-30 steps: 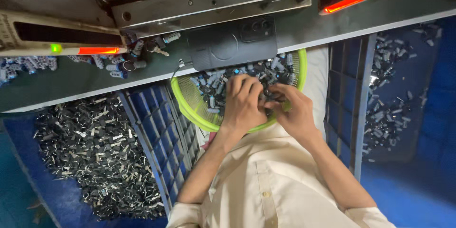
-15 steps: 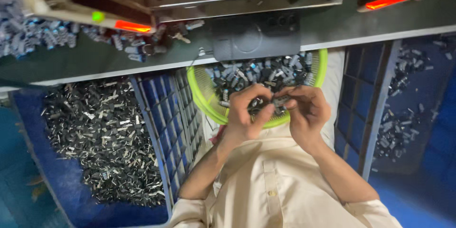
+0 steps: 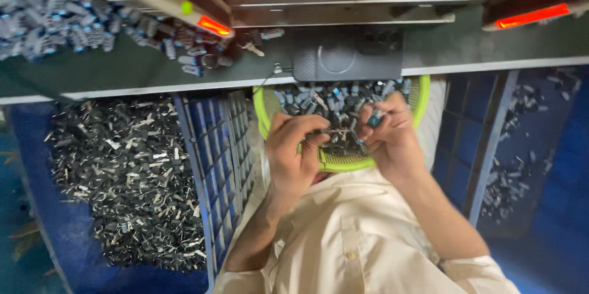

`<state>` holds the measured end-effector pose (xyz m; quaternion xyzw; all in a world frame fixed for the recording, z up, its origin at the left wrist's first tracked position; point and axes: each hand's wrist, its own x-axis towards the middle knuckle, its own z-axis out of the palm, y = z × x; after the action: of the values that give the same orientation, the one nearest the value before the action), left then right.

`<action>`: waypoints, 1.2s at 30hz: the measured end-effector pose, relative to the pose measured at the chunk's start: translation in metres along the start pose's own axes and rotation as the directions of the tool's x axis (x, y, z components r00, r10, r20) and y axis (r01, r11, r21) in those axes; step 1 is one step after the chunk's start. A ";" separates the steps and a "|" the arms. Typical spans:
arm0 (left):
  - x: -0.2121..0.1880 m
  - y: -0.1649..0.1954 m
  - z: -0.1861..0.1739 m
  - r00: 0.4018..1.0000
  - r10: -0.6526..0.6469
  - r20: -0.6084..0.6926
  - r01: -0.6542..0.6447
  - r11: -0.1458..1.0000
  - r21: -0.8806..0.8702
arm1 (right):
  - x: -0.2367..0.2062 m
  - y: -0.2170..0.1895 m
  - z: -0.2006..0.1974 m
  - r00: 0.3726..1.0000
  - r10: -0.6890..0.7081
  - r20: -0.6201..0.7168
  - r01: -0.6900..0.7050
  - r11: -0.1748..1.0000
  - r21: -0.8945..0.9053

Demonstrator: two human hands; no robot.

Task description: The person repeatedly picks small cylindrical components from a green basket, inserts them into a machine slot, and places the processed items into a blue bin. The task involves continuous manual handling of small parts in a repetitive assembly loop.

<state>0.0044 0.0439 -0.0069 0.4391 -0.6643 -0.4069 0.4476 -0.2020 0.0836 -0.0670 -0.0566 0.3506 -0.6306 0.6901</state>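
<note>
Both hands hover over the green basket (image 3: 336, 162) of small metal clips – the left hand (image 3: 294, 159) and the right hand (image 3: 386, 137) pinch one small clip (image 3: 340, 131) between closed fingertips; it looks light, stiff, slippery, best held by its edges.

I've got just the one head-worn view, looking steeply down and close past the cream shirt front (image 3: 362, 239) onto both hands over the green basket (image 3: 343, 162), workbench edge (image 3: 153, 88) running across the top of frame.
</note>
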 end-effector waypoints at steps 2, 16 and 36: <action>-0.005 -0.012 0.000 0.974 -0.227 0.004 0.225 0.963 -0.147 | 0.014 -0.021 0.033 0.953 -0.262 0.154 0.294 0.921 -0.256; -0.054 -0.043 0.010 0.882 -0.390 0.264 0.458 0.578 -0.676 | 0.124 -0.102 0.133 0.485 -0.353 0.800 0.707 -0.380 -0.596; 0.002 -0.013 0.017 0.971 -0.137 0.197 0.196 0.927 -0.320 | -0.023 0.017 0.000 0.814 -0.443 0.376 0.539 0.333 -0.774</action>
<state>-0.0094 0.0412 -0.0228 0.3742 -0.5811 -0.5873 0.4211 -0.1864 0.1077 -0.0665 -0.5224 0.5458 -0.5463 0.3615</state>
